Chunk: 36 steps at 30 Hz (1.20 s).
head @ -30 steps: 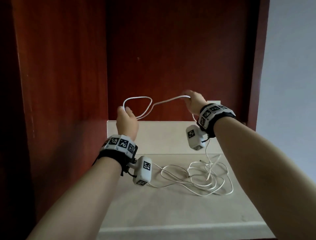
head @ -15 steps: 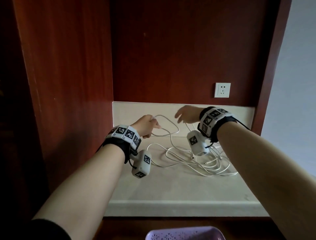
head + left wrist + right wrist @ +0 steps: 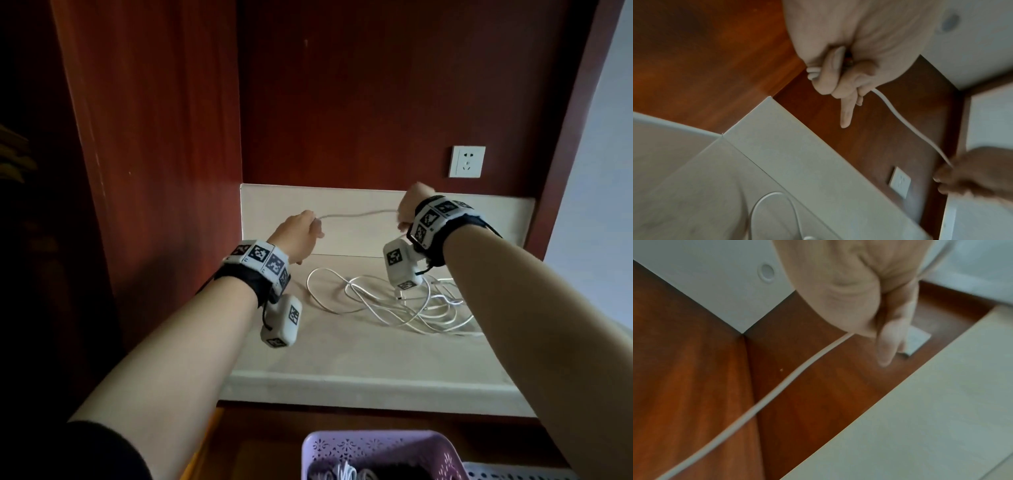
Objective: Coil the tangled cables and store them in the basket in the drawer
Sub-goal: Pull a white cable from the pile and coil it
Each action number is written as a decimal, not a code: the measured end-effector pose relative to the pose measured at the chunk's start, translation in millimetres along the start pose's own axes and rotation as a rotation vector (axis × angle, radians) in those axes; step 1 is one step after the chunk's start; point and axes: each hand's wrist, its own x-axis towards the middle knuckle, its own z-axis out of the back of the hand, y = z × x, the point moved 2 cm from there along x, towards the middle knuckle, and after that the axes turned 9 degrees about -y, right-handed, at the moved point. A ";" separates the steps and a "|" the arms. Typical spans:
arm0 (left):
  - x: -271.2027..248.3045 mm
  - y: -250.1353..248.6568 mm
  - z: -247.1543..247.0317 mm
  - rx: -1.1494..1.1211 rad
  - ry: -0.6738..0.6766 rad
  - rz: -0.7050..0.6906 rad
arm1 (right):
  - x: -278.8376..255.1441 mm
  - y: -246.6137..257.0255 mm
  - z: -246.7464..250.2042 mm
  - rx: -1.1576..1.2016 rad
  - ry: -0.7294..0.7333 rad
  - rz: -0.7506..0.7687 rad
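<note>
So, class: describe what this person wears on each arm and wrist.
Each wrist carries a black strap under a white band printed with black square markers; the right band matches. A rounded white camera block hangs below each wrist by a short black cable. A dark sleeve covers the upper left arm.

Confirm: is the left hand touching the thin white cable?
Touching. The left wrist view shows the left hand with fingers curled round the thin white cable, which exits its grip.

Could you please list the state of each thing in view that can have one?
white cable: one stretch held in the air between both hands, the rest in a loose tangle on the counter.
left hand: grips the cable.
right hand: grips the cable.
purple basket: open-topped, below the counter, with cables inside.
wall socket: nothing plugged in.
</note>
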 end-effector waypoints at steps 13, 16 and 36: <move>-12.6 5.1 -30.2 -0.267 0.337 0.319 | -24.4 17.2 -33.4 0.204 0.323 0.048; -16.3 4.6 -40.8 -0.279 0.312 0.281 | -38.7 36.7 -54.0 0.323 0.293 0.145; -103.4 -13.8 -53.9 -1.597 0.669 0.142 | -132.9 7.1 -86.8 0.858 -0.123 0.292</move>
